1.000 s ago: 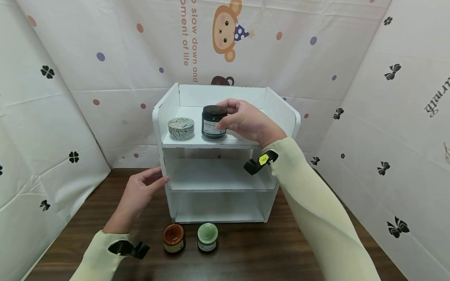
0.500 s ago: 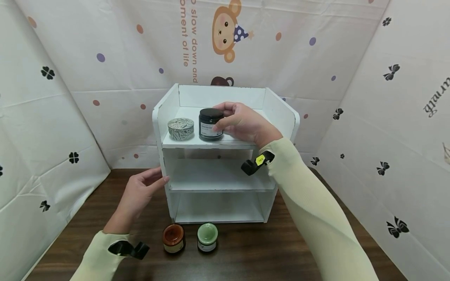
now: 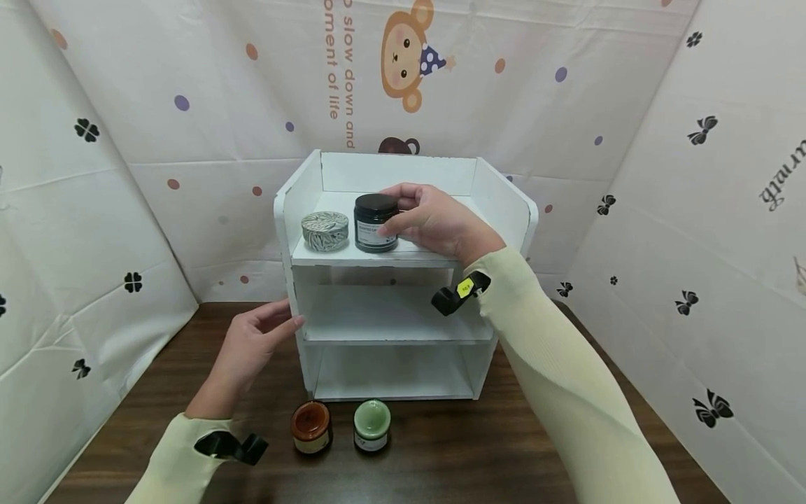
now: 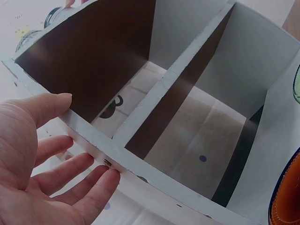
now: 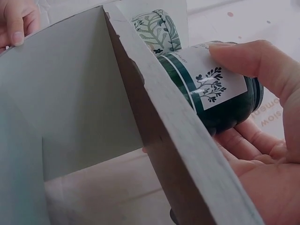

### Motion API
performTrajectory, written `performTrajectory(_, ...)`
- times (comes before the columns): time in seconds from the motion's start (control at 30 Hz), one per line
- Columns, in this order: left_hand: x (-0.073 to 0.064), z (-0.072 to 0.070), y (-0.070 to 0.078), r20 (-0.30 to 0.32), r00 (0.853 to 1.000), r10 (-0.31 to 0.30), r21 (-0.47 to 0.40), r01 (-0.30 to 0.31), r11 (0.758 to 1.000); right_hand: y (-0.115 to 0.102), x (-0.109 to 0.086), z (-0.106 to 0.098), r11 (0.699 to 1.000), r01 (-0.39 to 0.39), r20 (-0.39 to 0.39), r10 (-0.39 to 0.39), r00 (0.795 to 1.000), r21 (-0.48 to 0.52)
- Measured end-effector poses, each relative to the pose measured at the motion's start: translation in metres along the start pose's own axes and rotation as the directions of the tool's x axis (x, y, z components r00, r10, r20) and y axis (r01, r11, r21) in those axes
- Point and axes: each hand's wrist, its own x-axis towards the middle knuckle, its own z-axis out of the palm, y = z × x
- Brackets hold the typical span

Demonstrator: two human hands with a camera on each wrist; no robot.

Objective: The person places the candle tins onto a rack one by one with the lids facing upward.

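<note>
My right hand point(image 3: 434, 220) holds a black-lidded dark candle jar point(image 3: 373, 231) upright over the top tier of a white shelf point(image 3: 393, 342). The thumb lies across its white label and the fingers go behind it; the right wrist view shows dark green glass. Left of the jar sits a round tin point(image 3: 324, 232) with a leaf pattern, a small gap between them. My left hand point(image 3: 255, 339) rests at the shelf's left side panel, thumb at its front edge and loosely extended fingers along its outer face.
On the dark wooden table point(image 3: 478, 455), in front of the shelf, stand an amber jar point(image 3: 311, 427) and a green jar point(image 3: 371, 425). Printed white cloth point(image 3: 208, 217) hangs behind and at both sides. The shelf has two lower tiers with raised side panels.
My right hand has brought the dark jar a little left and down, closer to the tin and the tier's front edge. The left hand stays at the side panel.
</note>
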Motion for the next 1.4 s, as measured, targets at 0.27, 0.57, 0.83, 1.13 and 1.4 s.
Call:
performTrajectory(0.27,-0.001,-0.001,0.002,0.0,1.0,-0.008,0.007,0.008,1.0,-0.003,-0.002,0.002,1.0,-0.02,-0.003,0.02,1.0,-0.018)
performTrajectory(0.57,-0.001,0.0,0.001,0.004,1.0,-0.014,0.009,0.014,1.0,-0.002,-0.009,-0.001,0.999,0.001,-0.021,-0.002,1.0,-0.045)
performTrajectory(0.83,-0.001,0.0,0.0,0.001,1.0,0.002,-0.003,-0.002,1.0,-0.004,-0.027,-0.006,0.992,0.076,-0.101,-0.086,0.991,-0.097)
performTrajectory(1.13,0.0,-0.001,-0.001,-0.002,1.0,0.007,-0.001,-0.007,1.0,0.0,-0.049,-0.01,0.984,0.156,-0.162,-0.169,0.972,-0.088)
performTrajectory(1.4,-0.001,-0.002,0.001,0.003,1.0,-0.013,0.026,0.013,1.0,0.008,-0.079,-0.012,0.964,0.223,-0.173,-0.247,0.953,-0.145)
